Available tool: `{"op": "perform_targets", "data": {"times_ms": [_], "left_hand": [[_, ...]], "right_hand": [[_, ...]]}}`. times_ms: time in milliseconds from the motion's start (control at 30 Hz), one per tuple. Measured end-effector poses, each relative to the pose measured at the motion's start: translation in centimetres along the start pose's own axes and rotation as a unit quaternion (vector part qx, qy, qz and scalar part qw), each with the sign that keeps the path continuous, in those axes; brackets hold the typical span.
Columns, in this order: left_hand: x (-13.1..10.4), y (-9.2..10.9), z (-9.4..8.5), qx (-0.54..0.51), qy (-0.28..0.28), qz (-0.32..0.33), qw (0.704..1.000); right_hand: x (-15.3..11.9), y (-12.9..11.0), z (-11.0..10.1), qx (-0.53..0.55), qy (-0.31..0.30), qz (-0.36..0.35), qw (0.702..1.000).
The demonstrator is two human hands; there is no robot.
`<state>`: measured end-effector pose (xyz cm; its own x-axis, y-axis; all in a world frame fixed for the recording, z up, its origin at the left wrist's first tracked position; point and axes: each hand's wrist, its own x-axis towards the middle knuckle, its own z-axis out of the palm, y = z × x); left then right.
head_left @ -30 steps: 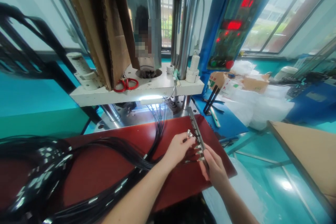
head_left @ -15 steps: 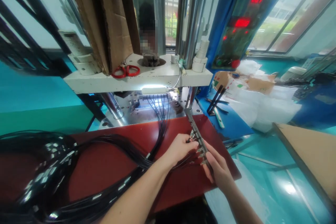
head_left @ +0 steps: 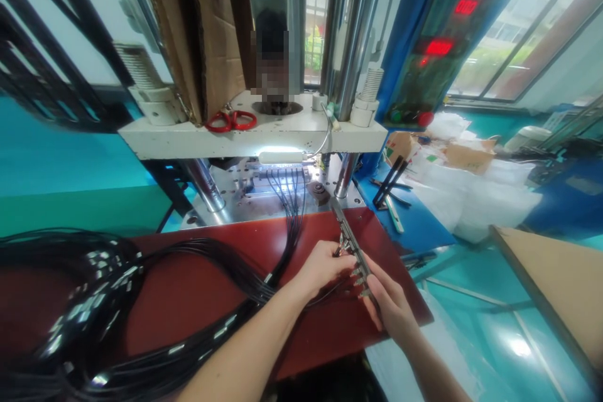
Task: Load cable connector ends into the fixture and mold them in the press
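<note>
My right hand [head_left: 390,298] is wrapped round the near end of a long grey metal bar fixture [head_left: 349,230], which slants across the red board [head_left: 211,301]. Small metal connectors [head_left: 358,279] stick out along the fixture's left side. Pressed against that side is my left hand [head_left: 325,267], its fingers pinched on a thin black cable with a metal end, partly hidden by the fingers. Behind the hands, a fan of thin black cables [head_left: 294,213] runs from the lit metal mould [head_left: 277,185] under the press plate. A thick bundle of black cables [head_left: 183,352] lies to the left.
The white press plate [head_left: 198,143] carries red-handled scissors [head_left: 230,120]. A lamp [head_left: 281,157] glows below its edge. Pliers and a cutter [head_left: 394,213] lie on a blue shelf [head_left: 424,235] at right, below the control panel [head_left: 424,63]. A tan tabletop [head_left: 556,276] stands further right.
The view has shifted slightly. Both hands stay on the fixture, the left fingers moving only a little against it. Fewer red lights show on the control panel, and its upper digits have changed.
</note>
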<state>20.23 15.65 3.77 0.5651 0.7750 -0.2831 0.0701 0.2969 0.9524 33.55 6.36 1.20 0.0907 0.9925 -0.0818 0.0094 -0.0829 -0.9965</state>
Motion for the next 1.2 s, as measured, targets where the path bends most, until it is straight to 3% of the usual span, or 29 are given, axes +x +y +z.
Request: {"op": "perform_targets", "data": {"times_ms": [167, 333, 500, 633, 933, 1200], "left_hand": [[-0.1, 0.0, 0.0, -0.01, -0.004, 0.013, 1.0], [0.0, 0.3, -1.0, -0.1, 0.001, 0.101, 0.99], [-0.1, 0.7, -1.8, -0.173, -0.07, 0.072, 0.98], [0.0, 0.8, -1.8, -0.164, -0.084, 0.054, 0.981], [-0.4, 1.1, -0.4, -0.019, 0.028, 0.032, 0.999], [0.1, 0.3, -0.2, 0.015, 0.068, 0.098, 0.993]], "right_hand": [[-0.1, -0.3, 0.3, 0.017, 0.015, -0.006, 1.0], [-0.4, -0.3, 0.3, 0.06, 0.042, 0.0, 0.997], [-0.5, -0.2, 0.2, 0.087, 0.042, -0.013, 0.995], [-0.6, -0.2, 0.4, 0.095, 0.053, -0.013, 0.994], [-0.7, 0.0, 0.4, 0.108, 0.057, -0.004, 0.993], [-0.8, 0.0, 0.4, 0.094, 0.058, -0.003, 0.994]]}}
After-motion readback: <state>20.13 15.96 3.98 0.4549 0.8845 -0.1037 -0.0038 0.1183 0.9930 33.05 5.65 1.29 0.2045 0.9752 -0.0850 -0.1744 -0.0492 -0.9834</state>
